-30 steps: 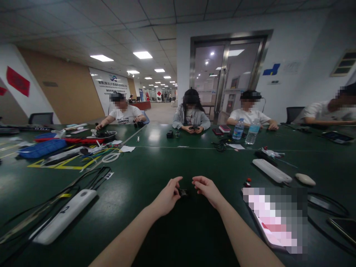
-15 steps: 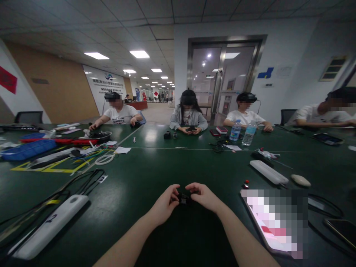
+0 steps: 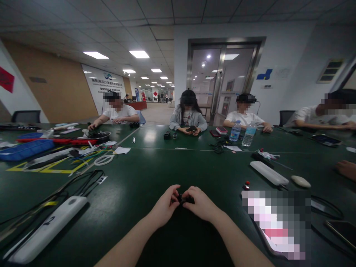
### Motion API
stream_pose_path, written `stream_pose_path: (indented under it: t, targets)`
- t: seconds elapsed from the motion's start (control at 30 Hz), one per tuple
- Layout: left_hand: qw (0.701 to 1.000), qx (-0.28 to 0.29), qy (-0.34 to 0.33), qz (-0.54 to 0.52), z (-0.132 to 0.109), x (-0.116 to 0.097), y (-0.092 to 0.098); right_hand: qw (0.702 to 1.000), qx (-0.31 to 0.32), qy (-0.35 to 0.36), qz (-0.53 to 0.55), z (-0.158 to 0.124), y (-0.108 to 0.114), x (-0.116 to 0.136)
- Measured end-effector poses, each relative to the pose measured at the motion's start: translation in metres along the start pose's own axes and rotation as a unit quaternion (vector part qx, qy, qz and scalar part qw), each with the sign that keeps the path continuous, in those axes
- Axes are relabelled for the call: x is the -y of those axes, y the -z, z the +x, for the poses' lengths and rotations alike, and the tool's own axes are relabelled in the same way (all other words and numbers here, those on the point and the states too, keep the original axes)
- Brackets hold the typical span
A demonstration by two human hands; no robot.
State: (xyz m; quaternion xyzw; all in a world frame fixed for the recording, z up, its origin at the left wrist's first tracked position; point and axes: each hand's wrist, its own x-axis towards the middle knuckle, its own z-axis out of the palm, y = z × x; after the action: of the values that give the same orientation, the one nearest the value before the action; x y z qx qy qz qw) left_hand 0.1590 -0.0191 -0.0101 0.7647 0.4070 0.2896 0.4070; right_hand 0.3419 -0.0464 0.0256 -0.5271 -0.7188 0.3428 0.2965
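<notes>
A small black object point(image 3: 182, 199) is between my two hands, low over the dark green table point(image 3: 144, 174); its details are too dark to make out. My left hand point(image 3: 167, 204) pinches its left side with thumb and fingers. On the other side my right hand point(image 3: 201, 202) has its fingers and thumb closed round the object's right part. The fingertips of both hands are nearly touching and cover much of it.
A white power strip point(image 3: 50, 230) with cables lies on the left, near a blue tray point(image 3: 26, 150). On the right are a phone point(image 3: 274, 226), another white power strip point(image 3: 268, 172) and bottles point(image 3: 249, 134). People sit across the table; a hand point(image 3: 347, 169) shows at right.
My right hand has moved left and its fingers have closed on the black object. My left hand has hardly moved. Another person's hand has appeared at the right edge.
</notes>
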Motion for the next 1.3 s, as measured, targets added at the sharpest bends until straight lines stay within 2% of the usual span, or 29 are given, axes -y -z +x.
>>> stream_pose_path:
  t: [0.17,0.27,0.43,0.77,1.3]
  targets:
    - [1.000,0.003,0.006,-0.002,0.000,-0.002,0.001,0.988,-0.054,-0.017,0.145,0.008,0.002,-0.006]
    - [1.000,0.007,0.010,0.001,-0.001,-0.005,0.003,0.961,-0.111,-0.046,0.249,0.012,0.008,-0.016]
    - [1.000,0.007,0.022,0.013,-0.004,-0.007,0.007,0.919,-0.181,-0.097,0.338,0.014,0.019,-0.033]
    - [1.000,0.006,0.017,0.026,-0.004,-0.005,0.008,0.889,-0.213,-0.101,0.392,0.017,0.026,-0.043]
    - [0.999,0.013,0.007,0.031,-0.004,-0.004,0.007,0.888,-0.223,-0.103,0.390,0.016,0.023,-0.040]
